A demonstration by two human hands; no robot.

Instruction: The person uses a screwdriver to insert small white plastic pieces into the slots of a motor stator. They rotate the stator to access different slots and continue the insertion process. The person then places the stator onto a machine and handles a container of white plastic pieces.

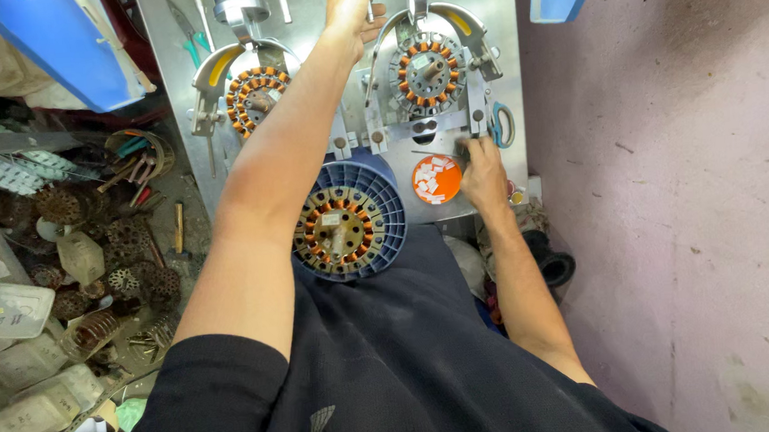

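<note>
Head view: left hand (352,9) grip closed on lever (369,0); right hand (482,171) fingers at plate edge (492,201), grip unclear.

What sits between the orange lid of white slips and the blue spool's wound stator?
Nothing: in the head view, the orange lid and blue spool sit nearly edge to edge on the metal plate.

My left grip (350,9) closes on a smooth bright metal lever (369,0); my right grip (482,171) rests on the brushed steel surface (490,46), beside a glossy orange plastic lid (436,180) of white paper slips.
</note>
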